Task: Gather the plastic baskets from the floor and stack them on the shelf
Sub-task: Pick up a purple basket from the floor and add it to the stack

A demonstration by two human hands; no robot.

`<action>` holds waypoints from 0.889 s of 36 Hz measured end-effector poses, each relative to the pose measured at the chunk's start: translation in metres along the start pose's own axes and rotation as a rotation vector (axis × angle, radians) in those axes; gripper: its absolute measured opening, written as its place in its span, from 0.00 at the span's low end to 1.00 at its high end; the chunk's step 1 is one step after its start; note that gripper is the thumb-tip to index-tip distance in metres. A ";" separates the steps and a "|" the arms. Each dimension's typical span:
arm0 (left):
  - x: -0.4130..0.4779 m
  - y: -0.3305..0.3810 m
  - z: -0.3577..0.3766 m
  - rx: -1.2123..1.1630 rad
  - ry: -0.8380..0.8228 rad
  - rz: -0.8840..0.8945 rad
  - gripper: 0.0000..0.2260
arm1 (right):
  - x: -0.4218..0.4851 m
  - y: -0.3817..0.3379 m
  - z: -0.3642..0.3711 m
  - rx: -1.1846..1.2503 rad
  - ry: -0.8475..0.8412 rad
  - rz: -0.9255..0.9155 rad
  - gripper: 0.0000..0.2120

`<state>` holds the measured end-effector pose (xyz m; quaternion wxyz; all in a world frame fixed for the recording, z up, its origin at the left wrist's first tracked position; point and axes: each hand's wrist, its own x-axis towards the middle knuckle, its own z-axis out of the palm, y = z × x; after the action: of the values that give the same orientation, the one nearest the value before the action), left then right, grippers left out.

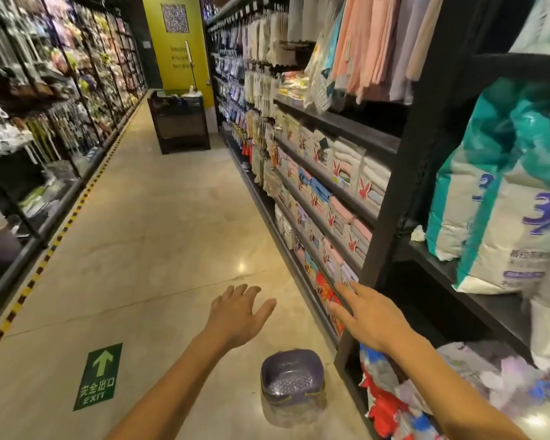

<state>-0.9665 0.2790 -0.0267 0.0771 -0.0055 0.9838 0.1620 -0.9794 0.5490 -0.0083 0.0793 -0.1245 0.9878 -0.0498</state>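
A person stands in a shop aisle with both bare arms stretched forward. The left hand (238, 312) is held out over the floor (159, 249), palm down, fingers straight and slightly spread, grasping nothing. The right hand (367, 319) is also released, its fingers extended and fanned. It reaches toward the low front edge of the shelf (391, 236) on the right, and its fingertips overlap small coloured packs there. Whether they touch the packs cannot be told.

The basket (291, 381) sits upright on the floor, between the two forearms and nearer the person than either hand. It is purple, with a rounded square rim and a perforated bottom. Its lower part looks pale and see-through, either film or a second basket, which cannot be told. It stands just beside the foot of the shelf's black post. Neither hand nor arm touches it, and both hands are well apart from it, farther along the aisle.

The shelf holds rows of folded towels (346, 173) in packets, and big teal and white bags (502, 217) sit in the nearer bay. Cloths hang above. On the left a rack (45, 90) of hanging goods runs along the aisle, edged at the floor by yellow and black tape (61, 230). A green exit sticker (98, 376) with an arrow lies on the floor left of the left arm. At the far end a dark bin (180, 122) stands before a yellow wall (175, 42).
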 end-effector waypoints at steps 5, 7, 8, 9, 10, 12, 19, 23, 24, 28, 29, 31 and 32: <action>0.064 0.001 0.010 -0.020 -0.009 -0.052 0.30 | 0.077 0.030 0.016 0.061 -0.024 -0.030 0.46; 0.092 0.001 0.017 -0.033 -0.002 -0.078 0.30 | 0.111 0.044 0.025 0.082 -0.035 -0.043 0.40; 0.106 0.002 0.020 -0.036 -0.002 -0.091 0.30 | 0.127 0.051 0.029 0.092 -0.041 -0.048 0.38; 0.120 0.003 0.024 -0.043 -0.004 -0.107 0.30 | 0.142 0.057 0.031 0.104 -0.049 -0.051 0.37; 0.133 0.005 0.028 -0.056 -0.004 -0.126 0.30 | 0.157 0.062 0.034 0.114 -0.054 -0.060 0.37; 0.156 0.007 0.036 -0.094 0.003 -0.168 0.30 | 0.185 0.071 0.040 0.130 -0.061 -0.073 0.42; 0.217 -0.003 0.066 -0.186 -0.005 -0.278 0.37 | 0.277 0.092 0.067 0.171 -0.163 -0.048 0.48; 0.244 -0.019 0.085 -0.258 0.003 -0.374 0.35 | 0.322 0.090 0.081 0.221 -0.229 -0.039 0.37; 0.251 -0.025 0.090 -0.268 0.001 -0.391 0.32 | 0.333 0.087 0.084 0.223 -0.239 -0.039 0.36; 0.282 -0.046 0.106 -0.263 -0.027 -0.420 0.30 | 0.369 0.079 0.098 0.237 -0.263 -0.025 0.36; 0.290 -0.051 0.110 -0.270 -0.033 -0.424 0.30 | 0.376 0.078 0.106 0.252 -0.266 -0.020 0.35; 0.305 -0.061 0.123 -0.302 -0.031 -0.432 0.30 | 0.388 0.077 0.125 0.293 -0.279 -0.017 0.36; 0.312 -0.067 0.131 -0.311 -0.036 -0.430 0.30 | 0.393 0.077 0.137 0.312 -0.294 -0.003 0.36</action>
<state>-1.2527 0.2621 -0.2188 0.1253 -0.2233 0.9217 0.2914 -1.3500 0.5124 -0.2089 0.2407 -0.1179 0.9458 -0.1835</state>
